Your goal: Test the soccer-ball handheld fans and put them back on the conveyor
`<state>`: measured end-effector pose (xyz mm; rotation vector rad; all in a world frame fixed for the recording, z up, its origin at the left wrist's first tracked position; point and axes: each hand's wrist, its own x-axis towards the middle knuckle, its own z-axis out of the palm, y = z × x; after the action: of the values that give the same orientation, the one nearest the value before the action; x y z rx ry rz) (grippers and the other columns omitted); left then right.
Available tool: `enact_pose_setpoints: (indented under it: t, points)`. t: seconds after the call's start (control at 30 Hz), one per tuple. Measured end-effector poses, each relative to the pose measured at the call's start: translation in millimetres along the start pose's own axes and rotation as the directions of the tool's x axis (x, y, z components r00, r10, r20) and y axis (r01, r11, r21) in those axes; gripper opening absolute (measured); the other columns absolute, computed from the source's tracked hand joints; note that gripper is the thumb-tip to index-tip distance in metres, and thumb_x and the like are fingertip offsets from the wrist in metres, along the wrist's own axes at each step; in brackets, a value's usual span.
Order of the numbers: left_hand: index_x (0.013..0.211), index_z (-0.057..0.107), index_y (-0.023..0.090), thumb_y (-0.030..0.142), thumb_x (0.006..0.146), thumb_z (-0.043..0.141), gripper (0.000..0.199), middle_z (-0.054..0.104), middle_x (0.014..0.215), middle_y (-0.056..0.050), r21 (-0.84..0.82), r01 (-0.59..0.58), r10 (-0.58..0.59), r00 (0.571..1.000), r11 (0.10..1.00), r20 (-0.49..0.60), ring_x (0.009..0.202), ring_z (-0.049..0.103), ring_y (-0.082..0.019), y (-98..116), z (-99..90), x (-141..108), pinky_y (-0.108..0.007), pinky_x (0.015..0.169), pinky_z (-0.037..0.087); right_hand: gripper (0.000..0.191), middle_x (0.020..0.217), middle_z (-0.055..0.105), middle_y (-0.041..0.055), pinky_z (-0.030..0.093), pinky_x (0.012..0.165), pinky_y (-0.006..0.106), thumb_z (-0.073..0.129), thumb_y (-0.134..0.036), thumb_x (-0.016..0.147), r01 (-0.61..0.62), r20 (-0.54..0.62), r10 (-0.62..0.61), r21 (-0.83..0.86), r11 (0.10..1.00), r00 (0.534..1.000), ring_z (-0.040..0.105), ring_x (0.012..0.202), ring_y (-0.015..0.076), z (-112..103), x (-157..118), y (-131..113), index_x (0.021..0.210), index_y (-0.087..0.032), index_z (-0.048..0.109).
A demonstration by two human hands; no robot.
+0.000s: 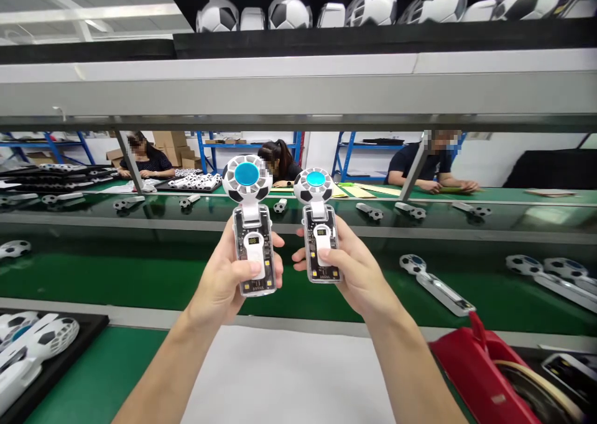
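Observation:
Both of my hands hold up a small handheld fan with a soccer-ball head, a blue centre disc and a clear handle showing a circuit board. My left hand point(233, 268) is wrapped round the left handheld fan point(252, 237), its thumb pressed on the white front panel. Round the right handheld fan point(319, 225), my right hand point(357, 259) is closed, thumb also on the panel. Both fans stand upright side by side, apart from each other, above the green belt. Each panel has a small dark display; its digits are too small to read.
More fans lie on the green conveyor point(140, 275), one fan point(436, 284) at right. A black tray point(88, 331) of fans stands lower left, a red container point(485, 374) lower right. White paper point(289, 374) lies before me. A shelf point(298, 94) crosses above; several co-workers sit opposite.

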<state>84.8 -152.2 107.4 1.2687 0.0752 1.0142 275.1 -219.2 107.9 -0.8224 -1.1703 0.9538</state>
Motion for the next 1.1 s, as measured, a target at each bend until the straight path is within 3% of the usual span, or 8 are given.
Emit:
enact_pose_setpoints:
  t: [0.17,0.33,0.47,0.73,0.87,1.1]
  points:
    - [0.116,0.052,0.027,0.014,0.078,0.068,0.043,0.065,0.107,-0.002,-0.054,-0.018,0.02,0.998,0.998,0.052,0.075,0.067,-0.017,-9,11.8,10,-0.033,0.063,0.059,0.051,0.121,0.065,0.0067,0.061,0.075,0.039,0.069,-0.022,0.081,0.034,-0.023,-0.034,0.033,0.999,0.999,0.071,0.09,0.023,0,1,-3,0.128,-0.026,0.05]
    - [0.127,0.044,0.031,0.015,0.077,0.07,0.059,0.065,0.105,-0.002,-0.05,0.026,-0.024,0.999,0.998,0.032,0.076,0.066,-0.017,-18,8.1,10,-0.033,0.063,0.059,0.044,0.114,0.068,0.0047,0.06,0.067,0.034,0.067,-0.024,0.079,0.001,-0.075,-0.003,-0.027,1.0,0.997,0.071,0.079,0.0201,-3,0,-4,0.121,-0.026,0.054]
    - [0.131,0.041,0.031,0.016,0.077,0.07,0.063,0.065,0.113,-0.005,-0.035,0.016,-0.014,0.999,0.999,0.045,0.075,0.066,-0.017,-18,2.0,8,-0.032,0.06,0.059,0.048,0.116,0.067,0.0047,0.059,0.066,0.032,0.067,-0.024,0.079,0.057,-0.103,-0.06,-0.028,0.998,0.993,0.07,0.083,0.0199,-2,2,1,0.124,-0.027,0.052]
    - [0.115,0.05,0.023,0.019,0.074,0.069,0.046,0.064,0.117,-0.007,-0.005,0.034,-0.034,0.999,0.999,-0.013,0.072,0.066,-0.016,-20,-1.8,13,-0.031,0.056,0.058,0.052,0.116,0.066,0.0047,0.06,0.065,0.032,0.066,-0.023,0.081,0.024,-0.088,-0.025,-0.017,1.0,0.996,0.067,0.079,0.0182,1,6,14,0.13,-0.028,0.051]
    - [0.118,0.048,0.023,0.017,0.073,0.067,0.05,0.065,0.115,-0.007,-0.028,0.045,-0.047,0.998,0.999,-0.04,0.068,0.065,-0.015,-21,-3.7,14,-0.03,0.054,0.056,0.065,0.118,0.065,0.0051,0.06,0.065,0.032,0.067,-0.023,0.082,0.014,-0.075,-0.015,-0.014,1.0,0.997,0.067,0.081,0.0184,0,7,17,0.141,-0.031,0.043]
    - [0.115,0.05,0.02,0.019,0.072,0.069,0.047,0.066,0.08,-0.001,-0.018,0.065,-0.066,0.996,0.998,-0.061,0.064,0.063,-0.016,-22,-5.3,15,-0.029,0.058,0.052,0.067,0.126,0.063,0.0076,0.059,0.065,0.03,0.071,-0.022,0.075,-0.034,-0.064,0.033,-0.003,0.999,0.997,0.07,0.087,0.0207,-6,7,20,0.138,-0.03,0.047]
